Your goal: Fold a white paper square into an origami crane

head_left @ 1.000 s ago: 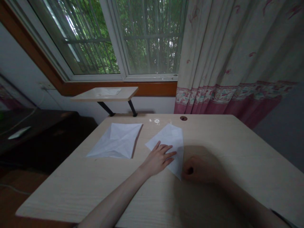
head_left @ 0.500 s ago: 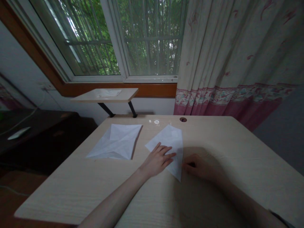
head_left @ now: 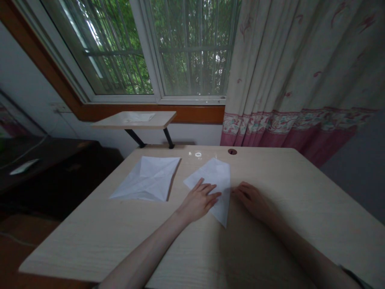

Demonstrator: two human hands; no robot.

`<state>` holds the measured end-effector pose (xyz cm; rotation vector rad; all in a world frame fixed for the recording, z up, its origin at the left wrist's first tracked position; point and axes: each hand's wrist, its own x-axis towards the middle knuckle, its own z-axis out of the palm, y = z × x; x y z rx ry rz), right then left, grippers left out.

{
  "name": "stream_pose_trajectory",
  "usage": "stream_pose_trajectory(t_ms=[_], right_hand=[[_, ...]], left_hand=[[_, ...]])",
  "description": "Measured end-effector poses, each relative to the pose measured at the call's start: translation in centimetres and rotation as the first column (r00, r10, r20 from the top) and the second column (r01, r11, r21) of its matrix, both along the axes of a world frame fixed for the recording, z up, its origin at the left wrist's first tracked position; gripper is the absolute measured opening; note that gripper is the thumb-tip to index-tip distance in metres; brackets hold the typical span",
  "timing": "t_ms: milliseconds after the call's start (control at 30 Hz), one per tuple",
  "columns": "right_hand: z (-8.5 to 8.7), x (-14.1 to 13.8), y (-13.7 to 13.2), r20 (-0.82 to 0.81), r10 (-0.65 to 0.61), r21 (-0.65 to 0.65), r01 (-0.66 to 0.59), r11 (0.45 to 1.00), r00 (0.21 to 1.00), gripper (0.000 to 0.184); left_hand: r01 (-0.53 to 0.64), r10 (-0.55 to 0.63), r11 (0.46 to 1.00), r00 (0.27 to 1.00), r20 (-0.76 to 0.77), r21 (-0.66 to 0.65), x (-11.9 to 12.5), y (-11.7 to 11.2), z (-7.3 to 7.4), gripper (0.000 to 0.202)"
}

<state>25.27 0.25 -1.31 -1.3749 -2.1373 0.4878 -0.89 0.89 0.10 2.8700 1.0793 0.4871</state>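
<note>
A folded sheet of white paper (head_left: 218,170) lies on the desk in front of me, with a pointed lower end and a straight right edge. Across its middle rests my left hand (head_left: 201,201), open, fingers spread and laid flat on the sheet. At the paper's right edge is my right hand (head_left: 250,198), its fingers curled in and thumb close to the index finger. I see nothing in that hand; its fingertips are at or just beside the edge, and contact is hard to tell.
Left of my hands lies another creased white paper (head_left: 156,178) on the wooden desk (head_left: 180,245). A small raised shelf (head_left: 164,120) at the back left bears a white sheet (head_left: 140,117). A round cable hole (head_left: 232,151) sits near the back edge. A curtain (head_left: 264,80) hangs beyond.
My right hand has moved up along the paper's right edge, away from the lower point. My left hand stays flat on the sheet, and the paper's lower tip has shifted slightly left.
</note>
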Motion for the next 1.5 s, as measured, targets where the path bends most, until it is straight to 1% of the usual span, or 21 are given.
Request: stream_pose_trajectory(t_ms=[167,400,600,767,933,1033,1233,1333,1500], right_hand=[[0.3,-0.1,0.0,0.009,0.022,-0.028,-0.022,0.999,1.0,0.036],[0.3,-0.1,0.0,0.029,0.014,-0.055,-0.012,0.998,0.999,0.036],[0.6,-0.2,-0.1,0.048,0.008,-0.061,-0.005,0.998,0.999,0.037],[0.4,-0.2,0.0,0.056,0.004,-0.04,-0.002,0.999,0.998,0.036],[0.6,-0.4,-0.2,0.088,-0.026,-0.031,0.029,0.999,0.996,0.035],[0.9,-0.6,-0.2,0.088,-0.022,-0.054,0.027,0.998,0.996,0.036],[1.3,-0.7,-0.4,0.116,-0.021,-0.062,0.028,0.998,0.993,0.035],[1.1,-0.6,-0.4,0.139,-0.023,-0.043,0.03,0.999,0.99,0.034],[0.2,-0.2,-0.3,0.147,-0.024,0.009,0.023,1.0,0.989,0.033]], left_hand=[[0.01,-0.01,1.0,1.0,0.003,0.027,0.0,0.0,-0.1,0.034],[0.015,-0.015,0.999,1.0,-0.001,0.04,0.0,0.0,-0.2,0.035],[0.004,-0.004,0.999,1.0,-0.008,0.038,0.0,0.0,-0.3,0.035],[0.011,-0.011,0.999,1.0,-0.004,0.044,0.0,0.0,-0.3,0.034],[0.015,-0.015,0.998,1.0,0.004,0.056,0.1,0.0,-0.3,0.034],[0.008,-0.009,0.998,1.0,0.012,0.06,0.2,-0.1,-0.4,0.033],[0.075,-0.08,0.995,0.995,0.064,0.069,0.4,-0.6,-0.2,0.03],[0.082,-0.085,0.995,0.994,0.071,0.053,0.4,-0.7,0.0,0.029],[0.065,-0.067,0.997,0.996,0.053,0.037,0.4,-0.7,0.0,0.029]])
